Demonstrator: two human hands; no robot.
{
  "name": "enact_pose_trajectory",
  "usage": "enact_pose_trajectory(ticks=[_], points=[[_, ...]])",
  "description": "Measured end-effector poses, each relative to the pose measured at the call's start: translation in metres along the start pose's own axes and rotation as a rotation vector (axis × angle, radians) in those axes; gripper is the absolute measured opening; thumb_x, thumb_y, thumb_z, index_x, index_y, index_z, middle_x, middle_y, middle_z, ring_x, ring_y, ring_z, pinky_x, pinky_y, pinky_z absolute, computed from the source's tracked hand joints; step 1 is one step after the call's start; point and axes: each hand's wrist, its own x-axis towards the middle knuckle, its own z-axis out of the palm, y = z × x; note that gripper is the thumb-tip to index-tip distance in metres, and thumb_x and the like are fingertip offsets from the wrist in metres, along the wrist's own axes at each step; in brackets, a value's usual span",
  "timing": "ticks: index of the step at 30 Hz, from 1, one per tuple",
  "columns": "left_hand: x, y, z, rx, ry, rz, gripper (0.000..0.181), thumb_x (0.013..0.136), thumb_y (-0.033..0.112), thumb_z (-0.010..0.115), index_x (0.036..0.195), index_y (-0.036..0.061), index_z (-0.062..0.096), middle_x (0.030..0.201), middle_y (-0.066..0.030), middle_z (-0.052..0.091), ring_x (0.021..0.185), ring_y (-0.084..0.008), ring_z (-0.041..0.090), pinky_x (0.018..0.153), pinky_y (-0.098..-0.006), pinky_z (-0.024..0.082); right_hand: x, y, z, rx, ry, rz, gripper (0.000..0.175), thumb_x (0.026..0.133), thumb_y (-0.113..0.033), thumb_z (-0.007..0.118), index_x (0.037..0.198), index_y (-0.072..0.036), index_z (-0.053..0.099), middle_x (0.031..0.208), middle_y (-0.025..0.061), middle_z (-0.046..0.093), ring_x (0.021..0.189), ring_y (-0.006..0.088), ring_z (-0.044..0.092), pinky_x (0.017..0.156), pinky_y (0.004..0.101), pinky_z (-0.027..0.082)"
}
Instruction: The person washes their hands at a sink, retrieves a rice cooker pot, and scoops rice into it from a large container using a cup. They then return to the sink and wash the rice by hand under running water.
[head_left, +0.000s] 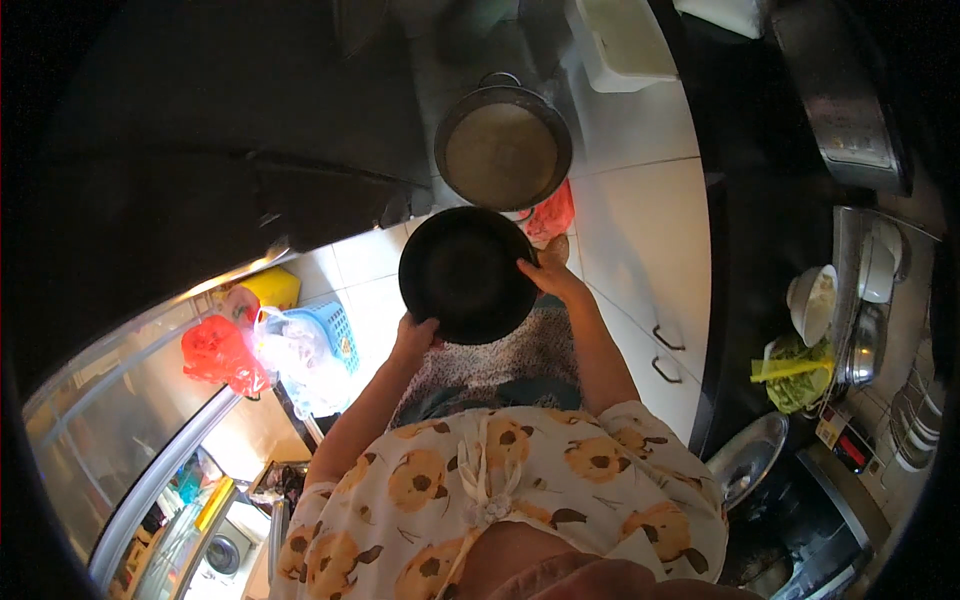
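Note:
A round black pan, its dark inside facing up, is held between both hands in front of my body. My left hand grips its lower left rim, with the thumb on the edge. On the opposite side my right hand holds the right rim, thumb over the edge. Just beyond the pan stands a large round metal pot with loop handles and pale, cloudy contents. The pan overlaps the near edge of the pot in this view. A red plastic bag lies beside the pot, near my right hand.
White cabinets with dark handles run along the right, below a dark counter carrying a bowl, leafy greens and a metal lid. A white plastic tub is at the top. Bags and a blue basket stand at left.

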Motion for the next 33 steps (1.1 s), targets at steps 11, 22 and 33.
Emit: enact_pose_trajectory(ticks=[11, 22, 33], points=[[0.056, -0.025, -0.001, -0.141, 0.014, -0.1, 0.017, 0.08, 0.013, 0.052, 0.09, -0.0005, 0.052, 0.072, -0.009, 0.055, 0.058, -0.019, 0.052, 0.048, -0.0298, 0.044, 0.182, 0.041, -0.039, -0.492, 0.471, -0.609, 0.046, 0.081, -0.028, 0.059, 0.119, -0.005, 0.05, 0.09, 0.0182, 0.062, 0.086, 0.0339, 0.059, 0.076, 0.0419, 0.048], [0.094, -0.002, -0.002, 0.056, 0.037, 0.138, 0.017, 0.076, 0.005, 0.052, 0.089, -0.0062, 0.054, 0.071, -0.0089, 0.057, 0.054, -0.0176, 0.055, 0.043, -0.0272, 0.045, 0.379, 0.123, -0.028, -0.864, 0.135, -0.275, 0.053, 0.085, -0.015, 0.042, 0.136, -0.011, 0.03, 0.122, 0.0236, 0.046, 0.102, 0.039, 0.053, 0.082, 0.0454, 0.046], [0.144, -0.016, -0.02, 0.131, 0.028, 0.056, 0.036, 0.076, 0.007, 0.053, 0.109, -0.0057, 0.046, 0.089, -0.0128, 0.057, 0.075, -0.0211, 0.055, 0.064, -0.0299, 0.045, 0.445, 0.104, -0.025, -1.178, 0.222, -0.413, 0.055, 0.087, -0.017, 0.047, 0.138, -0.013, 0.027, 0.14, 0.0192, 0.024, 0.121, 0.0336, 0.037, 0.096, 0.0442, 0.037]])
